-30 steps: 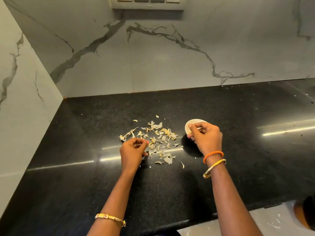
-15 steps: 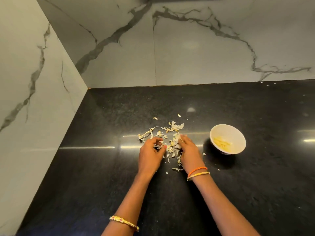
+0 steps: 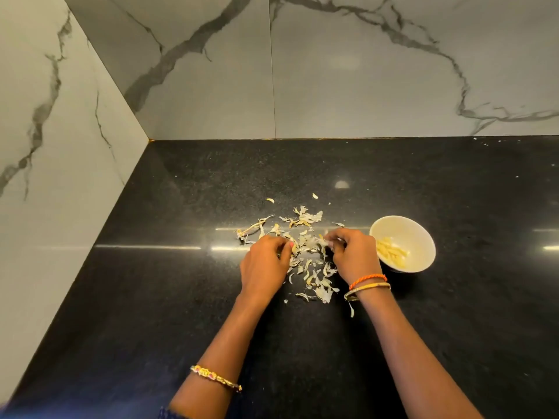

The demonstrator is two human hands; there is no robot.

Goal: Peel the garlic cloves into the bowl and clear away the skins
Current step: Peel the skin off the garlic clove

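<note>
Both hands now sit in the pile of garlic skins [image 3: 305, 252] on the black countertop [image 3: 151, 297]. A second ago the right hand [image 3: 355, 257] was over at the white bowl [image 3: 423, 237]; it has since left the bowl and come to the skins, and the bowl now stands alone just to that hand's right, close to the knuckles but apart from them, with pale peeled garlic cloves [image 3: 391, 252] lying inside. The right hand's fingers are curled inward toward the left, tips among the skins — whether they actually pinch any is too blurred to tell. The left hand [image 3: 266, 263] stays where it was at the pile's left edge, fingers bent, thumb and fingertips drawn together over the skins; what it grips, if anything, cannot be made out. Most skins lie between the two hands and just beyond the fingertips, with a looser trail running back toward the right wrist, which wears an orange band [image 3: 367, 279] and a gold bangle [image 3: 367, 290]. The left forearm carries a gold bracelet [image 3: 216, 378]. Marble-veined wall panels [image 3: 332, 86] rise beyond the hands and to the left — the view has also dropped lower than a second ago.
</note>
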